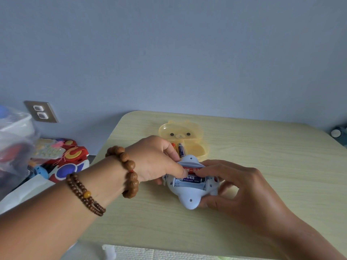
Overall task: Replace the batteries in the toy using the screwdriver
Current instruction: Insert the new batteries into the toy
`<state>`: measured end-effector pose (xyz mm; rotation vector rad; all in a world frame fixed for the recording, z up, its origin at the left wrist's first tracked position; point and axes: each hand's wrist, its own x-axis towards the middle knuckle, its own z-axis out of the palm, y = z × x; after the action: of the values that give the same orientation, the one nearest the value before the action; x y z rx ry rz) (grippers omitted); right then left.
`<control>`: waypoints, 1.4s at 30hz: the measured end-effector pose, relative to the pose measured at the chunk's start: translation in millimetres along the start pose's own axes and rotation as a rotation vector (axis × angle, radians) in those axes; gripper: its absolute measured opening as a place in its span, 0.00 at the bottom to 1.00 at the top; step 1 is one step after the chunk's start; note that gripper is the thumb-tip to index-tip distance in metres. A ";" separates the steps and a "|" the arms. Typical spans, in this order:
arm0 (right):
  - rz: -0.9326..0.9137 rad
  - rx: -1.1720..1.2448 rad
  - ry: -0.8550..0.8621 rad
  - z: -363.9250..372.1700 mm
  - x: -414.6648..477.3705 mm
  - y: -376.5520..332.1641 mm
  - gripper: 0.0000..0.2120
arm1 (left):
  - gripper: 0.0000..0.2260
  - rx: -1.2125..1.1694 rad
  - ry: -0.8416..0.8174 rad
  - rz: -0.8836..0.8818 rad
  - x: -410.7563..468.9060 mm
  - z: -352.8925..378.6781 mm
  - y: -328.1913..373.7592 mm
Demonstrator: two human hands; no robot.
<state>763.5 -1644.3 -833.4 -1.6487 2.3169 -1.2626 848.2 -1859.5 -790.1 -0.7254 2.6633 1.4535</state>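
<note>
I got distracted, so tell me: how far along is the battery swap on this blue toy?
Done: the toy lies underside up with its battery compartment open, so the cover is already off. In hand: the left hand and right hand press on batteries in the bay; I cannot tell whether they are old or new. More batteries sit in the yellow bear box. Left: finishing the swap and screwing the cover on; no screwdriver is visible.

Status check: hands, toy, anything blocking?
Left hand and right hand both on the light-blue toy, underside up. Battery bay open, batteries seated. Spare batteries in the yellow bear case behind. Screwdriver not visible.
</note>
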 end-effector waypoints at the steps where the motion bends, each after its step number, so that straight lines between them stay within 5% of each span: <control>1: 0.002 0.001 0.002 -0.5 -0.4 -0.6 0.24 | 0.15 -0.003 0.004 0.004 -0.5 0.8 -0.4; 9: 0.045 -0.021 -0.041 -2.8 2.2 -3.0 0.25 | 0.14 0.000 0.005 0.048 -7.0 -1.6 -6.9; 13: 0.075 -0.005 -0.078 -6.7 3.2 -3.5 0.26 | 0.26 0.112 -0.056 0.173 -18.6 -27.9 -12.8; 20: 0.101 0.026 -0.070 -4.3 4.4 -4.2 0.26 | 0.31 0.817 -0.036 0.312 -34.4 -85.1 -45.1; 27: 0.125 0.054 -0.068 -4.8 3.4 -5.4 0.25 | 0.27 0.972 -0.024 0.444 -17.0 -66.2 -54.2; 31: 0.127 0.054 -0.067 -3.7 2.8 -5.3 0.26 | 0.22 0.858 -0.031 0.459 -17.2 -62.8 -50.0; 35: 0.129 0.050 -0.056 -3.7 2.7 -5.5 0.25 | 0.15 0.435 0.035 0.508 -23.5 -60.6 -37.4; 39: 0.126 0.043 -0.058 -3.5 4.1 -6.2 0.25 | 0.14 0.020 -0.084 0.572 -30.2 -42.2 -23.2; 42: 0.126 0.041 -0.055 -3.5 4.1 -5.2 0.25 | 0.10 0.021 -0.004 0.663 -28.8 -23.8 -15.2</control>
<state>764.1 -1646.1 -826.2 -1.4800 2.3060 -1.2150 884.7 -1874.4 -781.9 0.2040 3.0623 1.5023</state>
